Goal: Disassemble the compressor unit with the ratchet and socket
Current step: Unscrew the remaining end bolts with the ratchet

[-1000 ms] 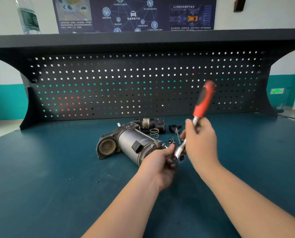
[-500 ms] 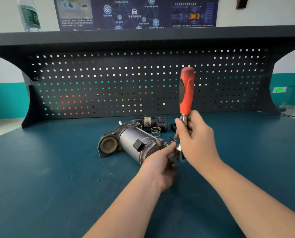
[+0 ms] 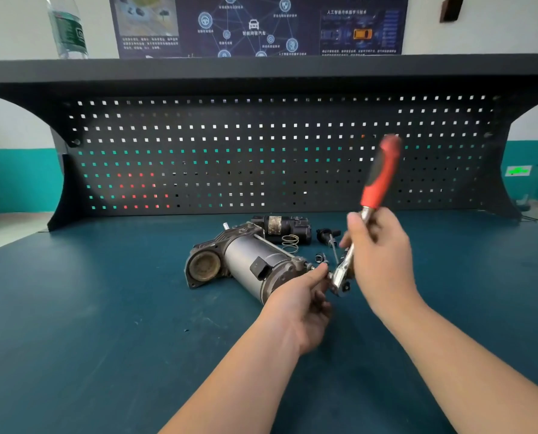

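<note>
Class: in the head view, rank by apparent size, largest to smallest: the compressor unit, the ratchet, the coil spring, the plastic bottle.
1. compressor unit
2. ratchet, blurred and held nearer the camera, so unsure against the compressor
3. plastic bottle, far back and cropped
4. coil spring

Your right hand (image 3: 377,252) has swung the ratchet (image 3: 379,177) handle from upright back rightward, away from the compressor unit (image 3: 249,264); its head stays at the unit's end.

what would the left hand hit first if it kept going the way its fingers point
The left hand points up and right, its fingers already at the ratchet head by the compressor unit end. It would most likely meet the ratchet head first, then the right hand, though depth is hard to judge here.
</note>
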### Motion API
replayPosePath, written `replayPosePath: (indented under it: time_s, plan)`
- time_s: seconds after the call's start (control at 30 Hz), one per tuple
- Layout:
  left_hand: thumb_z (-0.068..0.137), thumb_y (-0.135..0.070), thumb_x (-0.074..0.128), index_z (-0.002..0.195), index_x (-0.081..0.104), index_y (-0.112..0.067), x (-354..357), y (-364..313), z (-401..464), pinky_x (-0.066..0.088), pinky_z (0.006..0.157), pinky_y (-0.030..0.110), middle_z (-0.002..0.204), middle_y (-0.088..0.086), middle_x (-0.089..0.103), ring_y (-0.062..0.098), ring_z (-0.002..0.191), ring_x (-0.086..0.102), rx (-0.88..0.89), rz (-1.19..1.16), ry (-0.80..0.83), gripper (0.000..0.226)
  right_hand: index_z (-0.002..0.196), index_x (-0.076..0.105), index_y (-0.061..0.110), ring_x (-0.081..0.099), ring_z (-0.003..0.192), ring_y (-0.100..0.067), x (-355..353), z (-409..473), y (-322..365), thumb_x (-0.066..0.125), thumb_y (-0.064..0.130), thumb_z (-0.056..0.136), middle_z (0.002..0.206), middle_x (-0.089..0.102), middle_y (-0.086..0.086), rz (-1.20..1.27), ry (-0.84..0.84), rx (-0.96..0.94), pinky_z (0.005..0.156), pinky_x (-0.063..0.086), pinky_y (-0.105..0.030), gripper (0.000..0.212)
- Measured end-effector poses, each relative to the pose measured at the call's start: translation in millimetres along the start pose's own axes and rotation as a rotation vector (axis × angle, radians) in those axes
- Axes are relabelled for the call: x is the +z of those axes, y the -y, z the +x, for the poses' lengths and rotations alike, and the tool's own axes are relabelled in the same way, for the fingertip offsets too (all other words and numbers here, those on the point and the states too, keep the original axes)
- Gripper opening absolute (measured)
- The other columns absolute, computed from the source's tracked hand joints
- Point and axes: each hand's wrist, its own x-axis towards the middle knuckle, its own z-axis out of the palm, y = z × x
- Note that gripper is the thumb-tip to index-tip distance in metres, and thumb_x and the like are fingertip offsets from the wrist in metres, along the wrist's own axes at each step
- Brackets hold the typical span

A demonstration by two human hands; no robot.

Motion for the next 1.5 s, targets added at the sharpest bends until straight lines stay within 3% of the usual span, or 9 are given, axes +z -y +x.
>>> replayPosePath:
  time_s: [0.1,0.17,0.47,0.77,0.87,1.03,1.1,1.37,1.5]
  plan:
    - [0.089,-0.01,0.059,0.072,0.06,-0.013,-0.6,1.1,1.8,0.028,0.039,0.012,0.051,-0.005,0.048,0.003,0.041,0.034,0.007,0.032,0.035,0.017,0.082,0.048,0.018,0.048,0.052,-0.007,3.0,-14.8,5.1,0.056,0.024,0.091,0.056,0.051,0.008,-0.248,0.234,-0.431,0.052,0.039,-0.019,0.014]
    - [0.09,-0.006,0.055,0.072,0.057,-0.011,-1.5,0.1,3.2,0.028,0.039,0.013,0.05,-0.004,0.044,0.004,0.041,0.033,0.01,0.02,0.042,0.019,0.081,0.046,0.02,0.047,0.054,-0.011,8.1,-19.1,4.7,0.054,0.028,0.091,0.057,0.05,0.008,-0.288,0.197,-0.439,0.052,0.039,-0.024,0.015]
    - [0.084,-0.012,0.068,0.08,0.062,-0.011,-0.2,2.3,3.8,0.03,0.033,0.013,0.067,-0.002,0.058,0.002,0.03,0.033,-0.003,0.007,-0.058,0.007,0.076,0.043,0.013,0.043,0.029,-0.01,6.7,0.2,-24.7,0.04,0.017,0.102,0.066,0.048,-0.003,0.61,-0.379,1.013,0.028,0.025,-0.007,0.027]
    - [0.091,-0.009,0.056,0.068,0.056,-0.017,-1.2,2.6,2.2,0.026,0.034,0.013,0.042,-0.009,0.046,0.002,0.033,0.03,-0.008,0.06,0.021,0.024,0.082,0.05,0.014,0.045,0.055,-0.011,3.8,-17.0,6.2,0.053,0.023,0.092,0.056,0.048,0.01,-0.31,0.208,-0.486,0.053,0.037,-0.022,0.014]
    - [0.09,-0.004,0.055,0.07,0.055,-0.013,-2.1,1.5,2.3,0.027,0.032,0.014,0.049,-0.006,0.043,0.002,0.032,0.03,-0.017,-0.002,0.01,0.022,0.079,0.048,0.013,0.046,0.053,-0.013,7.3,-16.1,2.6,0.053,0.024,0.094,0.055,0.051,0.005,-0.275,0.104,-0.392,0.051,0.037,-0.023,0.019]
    - [0.089,-0.004,0.061,0.088,0.06,-0.007,3.2,3.3,3.8,0.027,0.032,0.013,0.056,-0.002,0.044,0.001,0.027,0.031,-0.015,-0.085,-0.053,0.003,0.074,0.046,0.014,0.044,0.031,-0.009,-0.2,9.8,-13.8,0.048,0.017,0.098,0.059,0.054,-0.004,0.294,-0.223,0.676,0.035,0.032,-0.016,0.025]
    - [0.088,-0.005,0.062,0.089,0.06,-0.008,2.4,2.7,3.0,0.027,0.032,0.013,0.057,-0.002,0.045,0.001,0.028,0.032,-0.021,-0.08,-0.053,0.004,0.074,0.045,0.013,0.034,0.021,-0.005,0.4,10.0,-18.2,0.047,0.014,0.099,0.063,0.052,-0.007,0.456,-0.255,0.859,0.028,0.022,-0.011,0.025]
    - [0.088,-0.006,0.057,0.069,0.056,-0.015,0.7,1.6,-1.8,0.026,0.033,0.013,0.049,-0.006,0.049,0.002,0.034,0.034,0.019,0.038,0.017,0.021,0.076,0.046,0.023,0.046,0.05,-0.008,4.8,-14.6,9.0,0.059,0.026,0.09,0.055,0.051,0.009,-0.274,0.218,-0.429,0.052,0.037,-0.019,0.02]
    - [0.09,0.0,0.052,0.069,0.053,-0.011,0.2,0.4,0.3,0.026,0.031,0.014,0.048,-0.005,0.043,0.001,0.03,0.032,0.013,-0.021,-0.002,0.024,0.075,0.045,0.018,0.045,0.049,-0.011,6.6,-14.6,4.5,0.056,0.028,0.091,0.057,0.054,0.001,-0.233,0.122,-0.346,0.05,0.037,-0.021,0.022]
